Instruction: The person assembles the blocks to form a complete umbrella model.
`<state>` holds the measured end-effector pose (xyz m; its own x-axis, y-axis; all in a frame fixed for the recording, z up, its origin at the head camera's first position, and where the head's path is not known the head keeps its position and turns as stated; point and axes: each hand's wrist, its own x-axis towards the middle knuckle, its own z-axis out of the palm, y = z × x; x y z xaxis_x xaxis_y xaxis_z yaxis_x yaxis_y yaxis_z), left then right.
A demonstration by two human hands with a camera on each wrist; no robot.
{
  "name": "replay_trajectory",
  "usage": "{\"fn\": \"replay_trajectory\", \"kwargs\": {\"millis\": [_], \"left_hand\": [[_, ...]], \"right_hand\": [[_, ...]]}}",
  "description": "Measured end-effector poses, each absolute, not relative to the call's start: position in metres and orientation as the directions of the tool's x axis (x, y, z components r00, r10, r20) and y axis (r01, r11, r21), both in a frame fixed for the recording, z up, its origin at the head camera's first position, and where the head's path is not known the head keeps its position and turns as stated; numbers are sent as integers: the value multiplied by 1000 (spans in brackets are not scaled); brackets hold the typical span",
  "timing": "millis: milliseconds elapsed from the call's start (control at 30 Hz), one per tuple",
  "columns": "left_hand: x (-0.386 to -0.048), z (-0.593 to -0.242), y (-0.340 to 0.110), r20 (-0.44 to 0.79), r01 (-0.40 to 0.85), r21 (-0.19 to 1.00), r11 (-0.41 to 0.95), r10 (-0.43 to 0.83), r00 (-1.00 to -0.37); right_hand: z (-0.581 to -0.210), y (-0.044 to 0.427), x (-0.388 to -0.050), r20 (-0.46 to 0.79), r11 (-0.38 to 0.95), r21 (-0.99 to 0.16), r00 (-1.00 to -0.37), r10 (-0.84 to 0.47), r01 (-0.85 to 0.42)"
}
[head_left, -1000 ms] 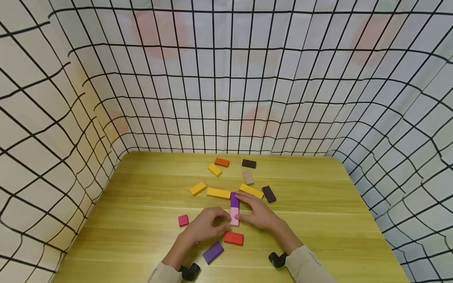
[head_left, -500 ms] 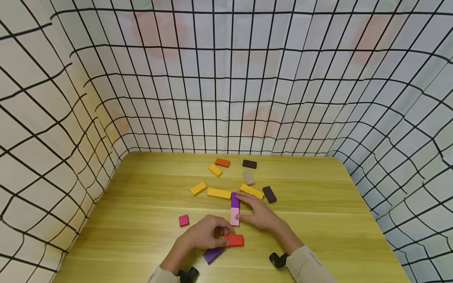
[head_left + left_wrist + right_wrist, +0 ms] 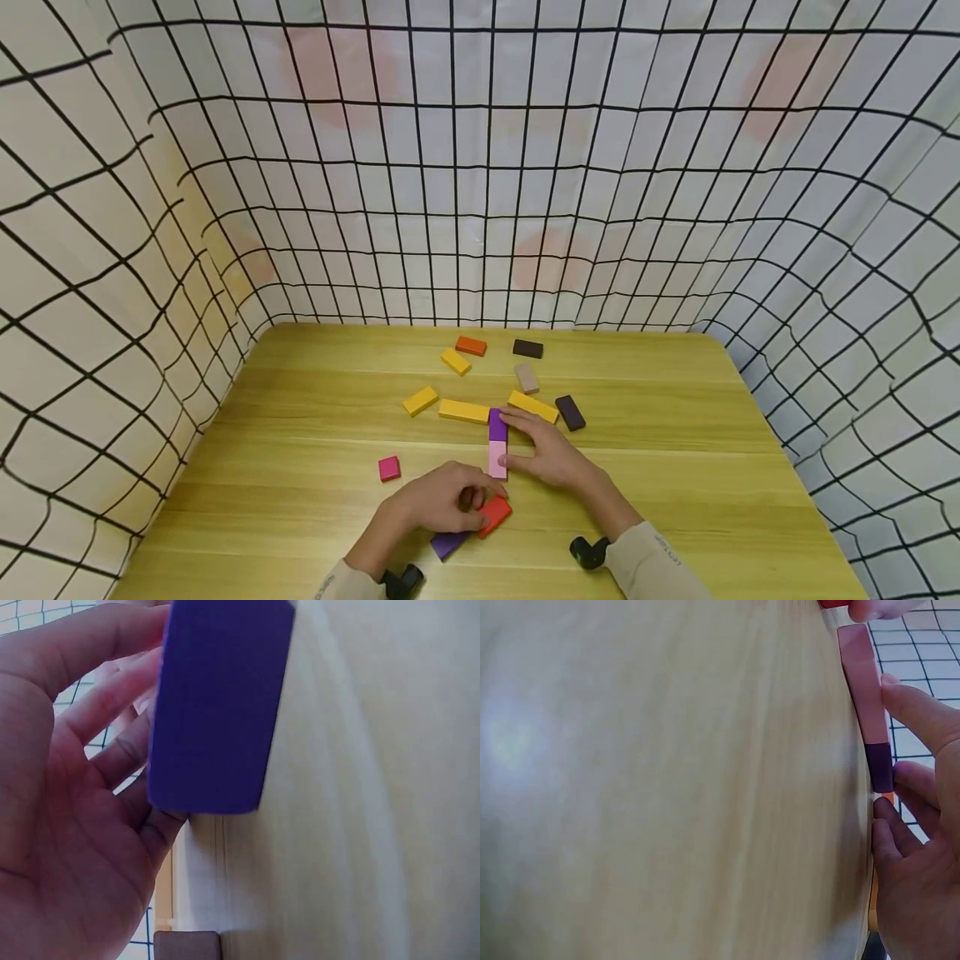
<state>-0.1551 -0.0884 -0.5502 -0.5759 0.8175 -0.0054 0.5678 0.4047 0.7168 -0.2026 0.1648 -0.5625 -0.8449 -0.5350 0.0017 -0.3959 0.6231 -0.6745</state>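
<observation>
Our left sleeve (image 3: 351,581) and right sleeve (image 3: 652,562) are both beige, with small dark lettering (image 3: 666,550). At their ends, our left camera (image 3: 405,581) and right camera (image 3: 588,552) are black, stubby and rounded.

Red block (image 3: 497,514) (askew) near pink block (image 3: 497,454)

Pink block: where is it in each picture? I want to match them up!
Head: the pink block is in the lower middle, end to end with the violet block.
Left wrist: I can't see it there; the big-looking one is a different, purple block.
Right wrist: the pink block is at upper right, above the violet block.
Shared landmark: the left hand, though only its fingertips show in the right wrist view.
</observation>
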Motion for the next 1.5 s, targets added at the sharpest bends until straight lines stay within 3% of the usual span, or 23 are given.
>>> {"fn": "replay_trajectory", "kwargs": {"millis": [633, 1500], "left_hand": [[-152, -553, -81, 12, 414, 791, 450, 666, -746], [-149, -562, -80, 67, 380, 791, 480, 550, -833]], "right_hand": [[-563, 164, -202, 19, 601, -688, -838, -546, -407], [-564, 163, -201, 21, 605, -683, -839, -543, -409]]}}
